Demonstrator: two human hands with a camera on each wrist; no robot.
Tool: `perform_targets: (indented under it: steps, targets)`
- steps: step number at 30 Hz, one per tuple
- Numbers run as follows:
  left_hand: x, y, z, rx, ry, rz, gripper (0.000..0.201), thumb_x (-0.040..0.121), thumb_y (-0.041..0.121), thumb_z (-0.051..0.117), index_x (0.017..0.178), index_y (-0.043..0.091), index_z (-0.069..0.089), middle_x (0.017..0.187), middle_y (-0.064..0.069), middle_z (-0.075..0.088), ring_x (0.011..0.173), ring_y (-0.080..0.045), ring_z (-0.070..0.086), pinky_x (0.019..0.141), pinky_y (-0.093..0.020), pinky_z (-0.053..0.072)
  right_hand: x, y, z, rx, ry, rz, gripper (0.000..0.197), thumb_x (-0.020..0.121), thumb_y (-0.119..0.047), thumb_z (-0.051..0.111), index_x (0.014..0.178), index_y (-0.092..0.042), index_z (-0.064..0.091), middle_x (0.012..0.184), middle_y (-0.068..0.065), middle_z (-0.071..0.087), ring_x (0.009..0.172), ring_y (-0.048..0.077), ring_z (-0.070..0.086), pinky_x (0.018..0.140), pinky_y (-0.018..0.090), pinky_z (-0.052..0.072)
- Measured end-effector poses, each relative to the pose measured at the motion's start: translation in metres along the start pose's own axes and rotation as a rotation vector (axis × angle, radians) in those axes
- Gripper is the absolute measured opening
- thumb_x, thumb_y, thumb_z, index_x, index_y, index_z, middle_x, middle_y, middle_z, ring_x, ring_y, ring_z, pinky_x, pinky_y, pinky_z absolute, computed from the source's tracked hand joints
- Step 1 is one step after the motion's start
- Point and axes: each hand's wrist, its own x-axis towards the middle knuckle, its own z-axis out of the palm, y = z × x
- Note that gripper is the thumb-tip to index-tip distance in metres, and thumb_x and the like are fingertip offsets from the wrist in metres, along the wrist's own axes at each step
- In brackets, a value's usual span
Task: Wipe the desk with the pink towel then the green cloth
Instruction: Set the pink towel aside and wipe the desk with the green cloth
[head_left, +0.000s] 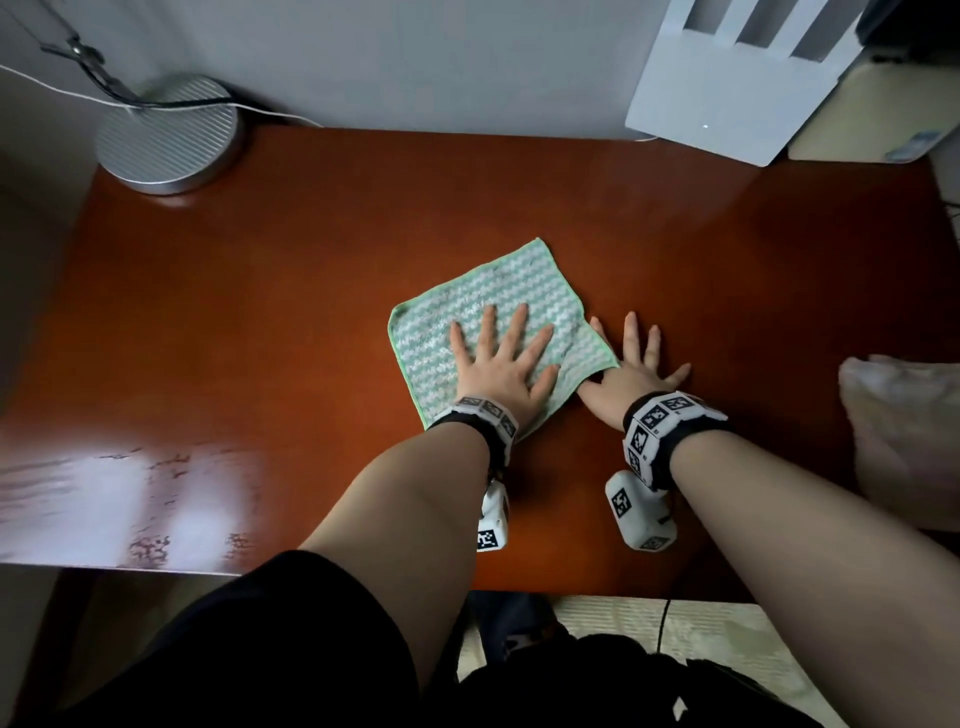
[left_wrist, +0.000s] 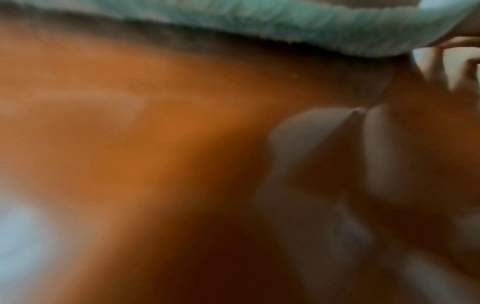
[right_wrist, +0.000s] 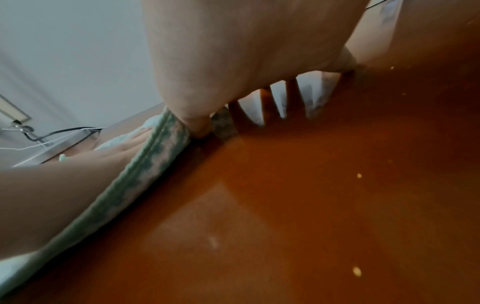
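The green-and-white striped cloth (head_left: 498, 306) lies spread flat near the middle of the reddish-brown desk (head_left: 260, 312). My left hand (head_left: 498, 364) presses on it with fingers straight and spread. My right hand (head_left: 634, 369) lies flat on the bare desk just right of the cloth, its thumb under the cloth's right corner. The left wrist view is blurred, showing the cloth's edge (left_wrist: 285, 24) over the desk (left_wrist: 130, 144). In the right wrist view the cloth's hem (right_wrist: 145, 162) runs beside my right thumb (right_wrist: 194, 123). The pink towel (head_left: 904, 431) sits bunched at the desk's right edge.
A round silver lamp base (head_left: 166, 135) with cables stands at the back left corner. A white router-like device (head_left: 727, 78) leans at the back right beside a beige box (head_left: 872, 114). The desk's front edge is close to my body.
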Motion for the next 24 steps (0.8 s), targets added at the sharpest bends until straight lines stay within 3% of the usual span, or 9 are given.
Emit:
perform_targets:
  steps: [7,15,24]
  targets:
    - [-0.025,-0.050,0.006,-0.071,0.022,-0.120,0.059,0.093,0.061,0.000,0.148,0.043,-0.008,0.158,0.009,-0.018,0.144,-0.028,-0.023,0.109,-0.064,-0.014,-0.011,-0.022,0.008,0.012,0.002,0.019,0.074,0.091,-0.063,0.032,0.148,-0.043,-0.011,0.156,0.003,-0.028,0.143,0.031,-0.024,0.109,0.068,-0.003]
    - [-0.080,-0.164,0.020,-0.156,0.060,-0.321,0.059,0.094,0.060,0.003,0.149,0.042,-0.005,0.159,0.009,-0.017,0.144,-0.028,-0.022,0.110,-0.063,-0.014,-0.039,-0.113,0.047,0.000,0.037,-0.018,0.074,0.089,-0.069,0.024,0.148,-0.042,-0.013,0.156,0.005,-0.029,0.142,0.035,-0.026,0.108,0.069,-0.007]
    - [-0.151,-0.273,0.038,-0.171,0.075,-0.441,0.059,0.094,0.060,0.003,0.149,0.042,-0.006,0.159,0.008,-0.017,0.145,-0.027,-0.020,0.111,-0.062,-0.012,-0.081,-0.196,0.095,-0.005,0.068,-0.052,0.071,0.090,-0.068,0.021,0.148,-0.043,-0.011,0.157,0.004,-0.027,0.143,0.034,-0.024,0.108,0.068,-0.009]
